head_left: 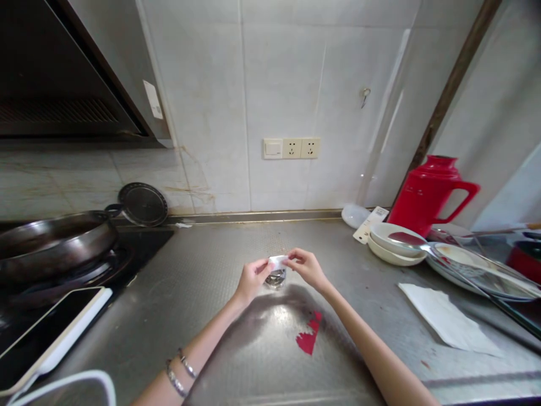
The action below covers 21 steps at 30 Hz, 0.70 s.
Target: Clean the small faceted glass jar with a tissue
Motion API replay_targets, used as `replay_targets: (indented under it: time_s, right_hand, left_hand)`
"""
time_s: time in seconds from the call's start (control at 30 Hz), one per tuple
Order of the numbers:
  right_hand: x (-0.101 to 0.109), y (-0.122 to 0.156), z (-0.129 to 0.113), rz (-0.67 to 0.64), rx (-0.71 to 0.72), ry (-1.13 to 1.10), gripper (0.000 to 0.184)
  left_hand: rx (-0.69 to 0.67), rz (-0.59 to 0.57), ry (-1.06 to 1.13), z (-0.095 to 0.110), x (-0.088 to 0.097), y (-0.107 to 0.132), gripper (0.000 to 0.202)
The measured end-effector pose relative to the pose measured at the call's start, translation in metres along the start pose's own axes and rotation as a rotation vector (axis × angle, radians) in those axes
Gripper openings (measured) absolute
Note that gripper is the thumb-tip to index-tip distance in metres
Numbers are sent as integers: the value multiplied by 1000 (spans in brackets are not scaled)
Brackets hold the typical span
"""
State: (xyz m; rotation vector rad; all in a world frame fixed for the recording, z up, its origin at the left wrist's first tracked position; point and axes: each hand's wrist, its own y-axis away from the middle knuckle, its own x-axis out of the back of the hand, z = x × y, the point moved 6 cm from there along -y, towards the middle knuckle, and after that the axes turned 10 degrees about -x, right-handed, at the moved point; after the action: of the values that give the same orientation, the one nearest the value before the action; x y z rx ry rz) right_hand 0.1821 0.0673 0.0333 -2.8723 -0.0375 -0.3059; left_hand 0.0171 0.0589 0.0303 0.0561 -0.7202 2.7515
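Observation:
Over the middle of the steel counter (203,316), my left hand (251,280) pinches the left end of a small white strip (278,260). The strip's right end is between the fingertips of my right hand (308,268). It looks like paper or tape, but its exact kind is not clear. Right below it stands a small shiny, clear container (275,279), partly hidden by the strip and my left fingers. A torn red scrap (310,336) lies on the counter, nearer to me and slightly right.
At left are a pan (59,242) on the stove, a round black lid (143,204) and a phone (51,332) with a white cable. To the right sit stacked bowls (397,256), a white paper sheet (448,318) and a red thermos (426,194).

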Motion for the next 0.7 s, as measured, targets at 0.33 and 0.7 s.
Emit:
replay_targets:
  time_s: [0.33,0.7]
  right_hand:
    - [-10,2,1,-10,-26,-6,33]
    - [-27,16,-7,-45,279,920,22]
  left_hand:
    - [-30,35,-171,-4,7,-2,39]
    - [64,-97,-383,-51,18,-1,109]
